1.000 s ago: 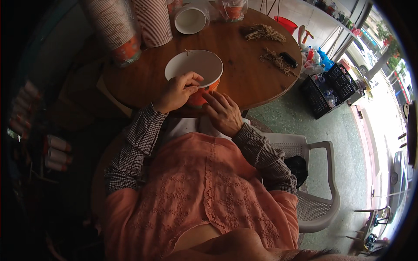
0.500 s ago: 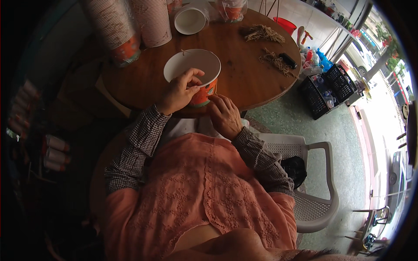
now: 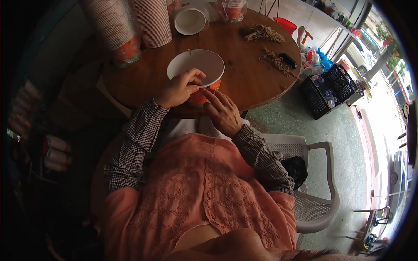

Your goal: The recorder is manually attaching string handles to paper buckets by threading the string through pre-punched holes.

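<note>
Since a second earlier the paper bowl had shifted a little toward my right under my hands, and my left hand had slid further over its near rim, while my right hand stayed low against its side. My left hand gripped the rim, thumb and fingertips curled over the white edge; my right hand lay half spread, two fingers stretched up to touch the orange wall of the bowl, the others loosely bent. The bowl stood on the round wooden desk at its near edge, directly beyond both hands.

What my right fingertips pressed I could not tell, for the lower wall of the bowl was hidden behind my hands. A thin bit stuck up at the far rim, too small to make out. The bowl's white inside looked bare.

Beyond my left hand rose two tall stacks of paper cups, cut off by the top edge. Past the bowl lay a white cup on its side, mouth toward me, nothing inside. Beyond my right hand lay two bundles of brown string and a small dark object. Right of the desk, a black crate on the floor held bottles.
</note>
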Action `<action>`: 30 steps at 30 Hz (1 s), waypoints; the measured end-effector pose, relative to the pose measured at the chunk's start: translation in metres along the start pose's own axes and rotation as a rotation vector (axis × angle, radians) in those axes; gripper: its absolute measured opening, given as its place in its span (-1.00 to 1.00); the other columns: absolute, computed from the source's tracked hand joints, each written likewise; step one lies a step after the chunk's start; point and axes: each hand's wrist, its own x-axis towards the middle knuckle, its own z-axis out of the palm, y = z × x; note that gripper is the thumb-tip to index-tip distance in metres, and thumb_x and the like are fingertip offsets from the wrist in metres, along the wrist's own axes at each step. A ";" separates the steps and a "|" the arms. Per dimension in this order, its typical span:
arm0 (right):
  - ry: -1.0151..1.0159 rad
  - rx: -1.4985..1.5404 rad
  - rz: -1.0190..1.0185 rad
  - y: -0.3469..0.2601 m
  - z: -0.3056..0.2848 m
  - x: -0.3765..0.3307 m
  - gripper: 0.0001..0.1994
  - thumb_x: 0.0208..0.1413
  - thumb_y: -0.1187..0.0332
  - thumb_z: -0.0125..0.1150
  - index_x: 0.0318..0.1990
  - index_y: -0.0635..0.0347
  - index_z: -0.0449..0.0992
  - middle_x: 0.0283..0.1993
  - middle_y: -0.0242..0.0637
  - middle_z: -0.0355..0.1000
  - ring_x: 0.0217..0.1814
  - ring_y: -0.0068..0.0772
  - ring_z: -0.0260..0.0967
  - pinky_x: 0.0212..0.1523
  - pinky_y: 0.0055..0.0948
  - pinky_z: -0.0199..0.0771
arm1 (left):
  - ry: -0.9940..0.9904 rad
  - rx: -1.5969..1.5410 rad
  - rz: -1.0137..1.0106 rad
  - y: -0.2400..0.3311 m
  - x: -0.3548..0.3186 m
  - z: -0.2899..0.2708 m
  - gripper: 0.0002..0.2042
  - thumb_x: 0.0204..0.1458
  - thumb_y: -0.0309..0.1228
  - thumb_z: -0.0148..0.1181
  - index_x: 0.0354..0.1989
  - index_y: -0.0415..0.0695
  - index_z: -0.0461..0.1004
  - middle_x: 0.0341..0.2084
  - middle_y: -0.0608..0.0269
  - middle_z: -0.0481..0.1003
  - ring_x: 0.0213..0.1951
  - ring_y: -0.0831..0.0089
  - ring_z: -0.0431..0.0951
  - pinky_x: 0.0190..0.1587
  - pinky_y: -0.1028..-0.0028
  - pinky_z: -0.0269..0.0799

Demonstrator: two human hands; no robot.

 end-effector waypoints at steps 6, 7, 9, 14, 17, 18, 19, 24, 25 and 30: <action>0.008 -0.008 -0.011 -0.001 -0.007 0.009 -0.77 -0.19 0.51 0.14 -0.28 0.21 0.37 0.06 -0.11 0.32 0.03 -0.05 0.32 -0.03 -0.22 0.42 | -0.013 -0.026 -0.016 -0.003 0.000 0.001 -0.69 0.06 -0.66 -0.03 0.01 -0.22 0.26 -0.23 0.19 0.45 -0.11 0.51 0.44 -0.02 0.52 0.33; -0.124 0.067 0.080 0.000 -0.005 0.004 -0.77 -0.18 0.51 0.14 -0.28 0.22 0.36 -0.01 -0.12 0.34 -0.02 -0.07 0.34 -0.06 -0.23 0.43 | 0.005 -0.026 0.009 -0.005 -0.001 0.002 -0.68 0.06 -0.67 -0.03 0.02 -0.22 0.26 -0.23 0.19 0.45 -0.12 0.51 0.45 -0.03 0.53 0.33; -0.256 0.139 0.169 0.001 -0.001 -0.002 -0.77 -0.17 0.50 0.14 -0.28 0.22 0.35 -0.08 -0.14 0.37 -0.06 -0.09 0.36 -0.09 -0.24 0.43 | 0.025 -0.026 0.039 -0.005 0.000 0.001 -0.68 0.06 -0.67 -0.03 0.02 -0.22 0.26 -0.23 0.19 0.45 -0.12 0.50 0.45 -0.03 0.53 0.34; 0.219 0.068 -0.068 0.006 0.004 0.012 -0.83 -0.12 0.47 0.12 -0.31 0.21 0.36 -0.31 -0.25 0.37 -0.25 -0.20 0.37 -0.28 -0.28 0.41 | 0.004 -0.039 -0.014 0.001 0.000 0.000 -0.67 0.05 -0.66 -0.02 0.02 -0.23 0.26 -0.23 0.19 0.45 -0.13 0.50 0.46 -0.03 0.53 0.35; 0.038 0.023 -0.039 0.009 0.022 -0.012 -0.74 -0.17 0.39 0.09 -0.25 0.21 0.37 -0.25 -0.23 0.39 -0.16 -0.22 0.40 -0.20 -0.27 0.42 | 0.063 -0.008 0.043 -0.004 0.002 0.002 -0.68 0.05 -0.66 -0.02 0.01 -0.23 0.28 -0.22 0.19 0.45 -0.13 0.50 0.46 -0.02 0.52 0.36; -0.258 0.064 0.186 0.002 0.025 -0.026 -0.76 -0.17 0.45 0.10 -0.25 0.20 0.38 -0.37 -0.21 0.40 -0.26 -0.17 0.42 -0.23 -0.24 0.44 | 0.063 -0.008 0.045 -0.006 0.004 0.002 -0.68 0.05 -0.66 -0.02 0.01 -0.23 0.28 -0.22 0.19 0.45 -0.13 0.50 0.46 -0.02 0.52 0.36; -0.257 0.062 0.186 0.004 0.030 -0.030 -0.76 -0.17 0.45 0.10 -0.25 0.20 0.38 -0.37 -0.21 0.40 -0.26 -0.17 0.42 -0.23 -0.24 0.44 | 0.065 -0.004 0.046 -0.008 0.006 0.001 -0.68 0.05 -0.66 -0.01 0.01 -0.22 0.29 -0.21 0.19 0.45 -0.12 0.49 0.45 -0.02 0.52 0.36; 0.365 0.829 0.719 -0.008 0.041 -0.013 -0.91 0.11 0.48 0.10 -0.24 0.23 0.40 -0.40 -0.26 0.44 -0.32 -0.44 0.47 -0.36 -0.43 0.46 | 0.058 -0.005 0.025 -0.008 0.006 0.001 -0.68 0.04 -0.65 0.01 0.01 -0.22 0.31 -0.19 0.21 0.45 -0.10 0.49 0.44 -0.02 0.51 0.36; 0.381 0.960 0.803 -0.006 0.036 -0.008 -0.88 0.18 0.39 0.11 -0.23 0.24 0.39 -0.34 -0.30 0.47 -0.26 -0.58 0.44 -0.35 -0.53 0.47 | 0.104 0.066 0.042 -0.007 0.006 0.003 -0.68 0.04 -0.65 0.01 0.01 -0.23 0.32 -0.19 0.20 0.46 -0.12 0.49 0.46 -0.04 0.51 0.38; 0.492 1.204 0.910 -0.008 0.042 0.011 -0.91 0.21 0.43 0.05 -0.21 0.25 0.37 -0.25 -0.31 0.45 -0.17 -0.51 0.46 -0.26 -0.51 0.53 | 0.173 0.268 0.079 -0.003 0.007 0.009 -0.69 0.06 -0.62 0.04 0.02 -0.25 0.32 -0.20 0.12 0.51 -0.23 0.45 0.54 -0.15 0.48 0.45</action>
